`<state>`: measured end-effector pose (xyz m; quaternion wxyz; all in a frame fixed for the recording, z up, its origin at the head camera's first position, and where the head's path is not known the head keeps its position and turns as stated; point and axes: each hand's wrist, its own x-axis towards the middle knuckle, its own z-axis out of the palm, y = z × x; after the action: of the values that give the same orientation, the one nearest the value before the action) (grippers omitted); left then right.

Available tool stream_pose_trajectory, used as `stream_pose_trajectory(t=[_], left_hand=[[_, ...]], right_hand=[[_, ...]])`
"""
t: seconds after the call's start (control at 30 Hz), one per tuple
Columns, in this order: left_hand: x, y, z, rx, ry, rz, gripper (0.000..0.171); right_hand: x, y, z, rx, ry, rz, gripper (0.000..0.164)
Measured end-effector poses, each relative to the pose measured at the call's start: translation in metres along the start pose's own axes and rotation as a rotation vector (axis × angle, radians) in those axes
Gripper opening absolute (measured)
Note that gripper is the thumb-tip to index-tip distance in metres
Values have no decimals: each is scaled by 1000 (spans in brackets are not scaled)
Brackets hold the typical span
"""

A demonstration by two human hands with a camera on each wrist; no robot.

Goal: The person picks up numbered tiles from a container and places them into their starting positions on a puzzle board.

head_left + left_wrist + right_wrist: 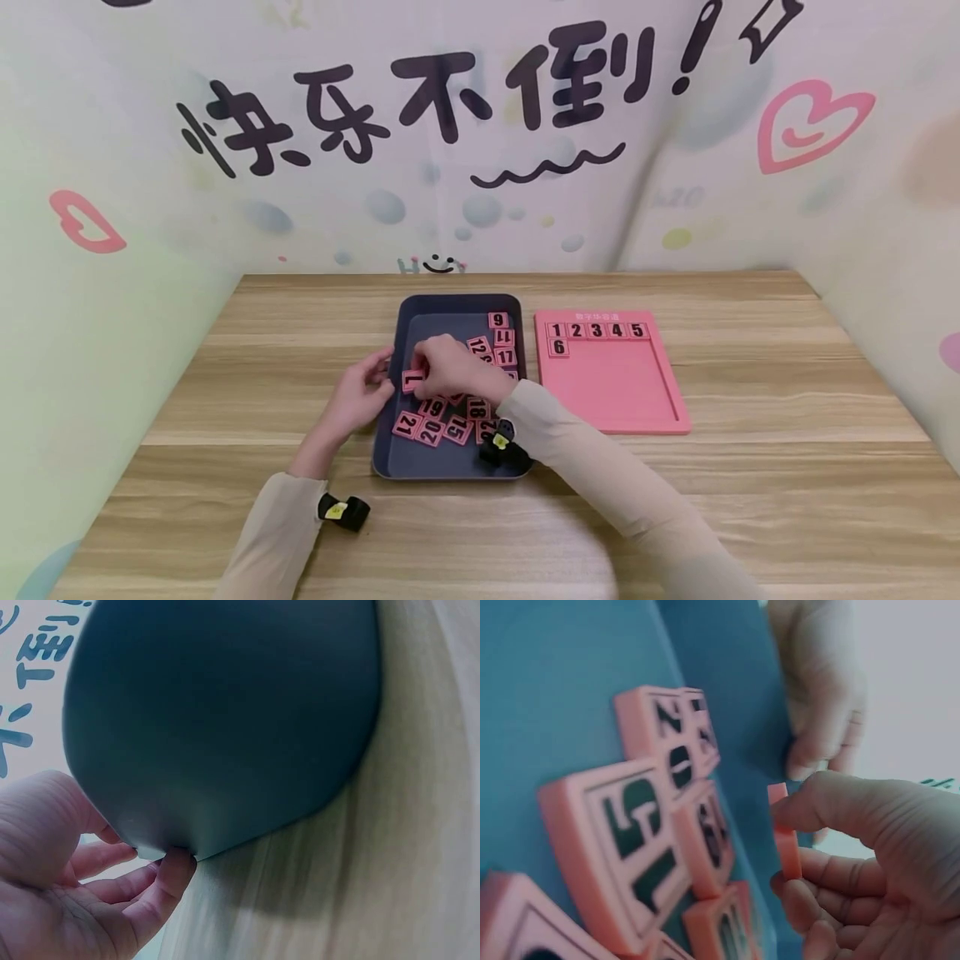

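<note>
My right hand (450, 367) is over the dark blue-grey tray (450, 468). Between thumb and fingers it pinches a pink number tile (410, 382), seen edge-on in the right wrist view; its numeral looks like an upside-down 7. On the tray's left side, my left hand (358, 396) holds the rim with its fingertips, and the left wrist view shows them at the wall's edge. Loose pink tiles such as 21 (406, 425), 20 (430, 432) and 17 (506, 357) lie about the tray at various angles, some partly hidden under my right hand and wrist.
Right of the tray lies a pink puzzle frame (611, 392). Tiles 1 to 5 fill its top row, and tile 6 (558, 347) sits below 1. Both stand on a wood-grain table (750, 467), with a printed wall sheet (360, 225) behind.
</note>
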<state>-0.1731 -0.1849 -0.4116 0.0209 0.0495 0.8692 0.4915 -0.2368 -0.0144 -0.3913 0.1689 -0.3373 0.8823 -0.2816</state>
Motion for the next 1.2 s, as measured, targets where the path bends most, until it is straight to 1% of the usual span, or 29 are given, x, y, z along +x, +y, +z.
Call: stream_pose_trajectory(t=[0.2,0.37,0.57,0.73,0.93,1.13,1.2], left_hand=[[0,1,0,-9,-5,6,49],[1,1,1,-1,5,0,49],[1,0,3,2,12,-5,50],[2,-4,4,16,18,-16,50],[2,-4,3,18,25,-9,50],[1,-2,3,14,26,4,49],[1,-1,3,14,25,12,49]], right_hand=[[-14,3,-15,71,79,-57,20],[-29,8,-28,122,167,-91,24],[-48,17,-45,142,255,-91,28],[-62,32,-58,157,301,-96,27],[-81,54,-70,172,333,-33,28],[-102,82,-72,160,387,37,27],[-108,93,-72,134,399,57,27]])
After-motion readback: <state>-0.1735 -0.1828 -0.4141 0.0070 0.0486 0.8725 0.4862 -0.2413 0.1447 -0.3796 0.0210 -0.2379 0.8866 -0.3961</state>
